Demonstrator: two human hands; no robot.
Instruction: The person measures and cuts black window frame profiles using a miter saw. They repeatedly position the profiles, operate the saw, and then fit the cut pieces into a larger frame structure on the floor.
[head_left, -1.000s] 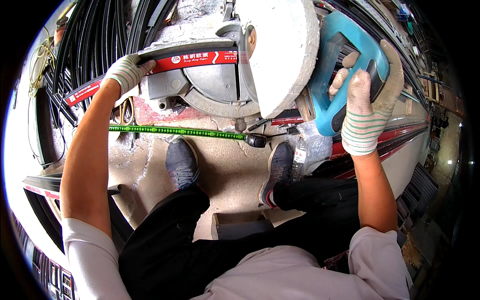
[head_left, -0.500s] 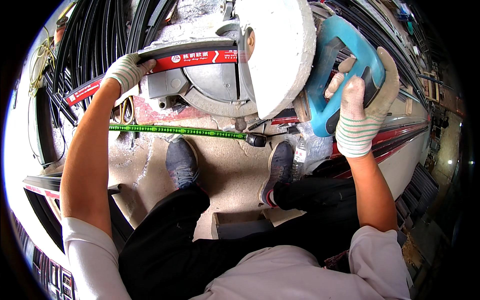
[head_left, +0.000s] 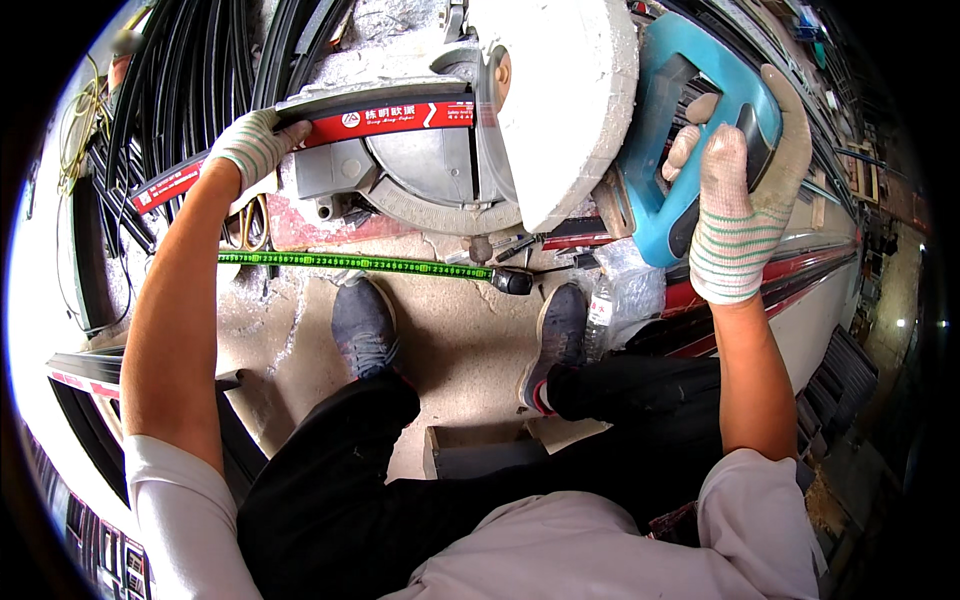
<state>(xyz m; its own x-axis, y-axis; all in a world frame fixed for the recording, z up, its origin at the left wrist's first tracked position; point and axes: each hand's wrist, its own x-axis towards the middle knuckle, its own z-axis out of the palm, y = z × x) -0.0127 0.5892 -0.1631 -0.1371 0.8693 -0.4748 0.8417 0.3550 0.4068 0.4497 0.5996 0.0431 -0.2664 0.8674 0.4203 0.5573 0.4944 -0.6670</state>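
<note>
My gloved left hand (head_left: pixel 248 145) is closed around a long profile strip (head_left: pixel 390 118) with a red printed face. It presses the strip along the fence of a miter saw, left of the blade. The strip's right end meets the saw's edge beside the white, dust-coated blade guard (head_left: pixel 580 110). Under the strip lies the grey round saw table (head_left: pixel 425 165). My gloved right hand (head_left: pixel 745 205) is wrapped round the blue saw handle (head_left: pixel 658 205), its fingers passing through the loop. How deep the blade sits is hidden by the guard.
An extended green tape measure (head_left: pixel 400 264) lies on the floor before the saw. A plastic bottle (head_left: pixel 600 315) stands by my right shoe (head_left: pixel 560 340). Bundled black strips (head_left: pixel 200 80) fill the far left; red-faced strips (head_left: pixel 790 270) lie at right. Scissors (head_left: pixel 250 225) rest near the left hand.
My right hand and the saw handle have shifted slightly up and to the right, and the guard has moved a little with them. The left hand and the strip stay put.
</note>
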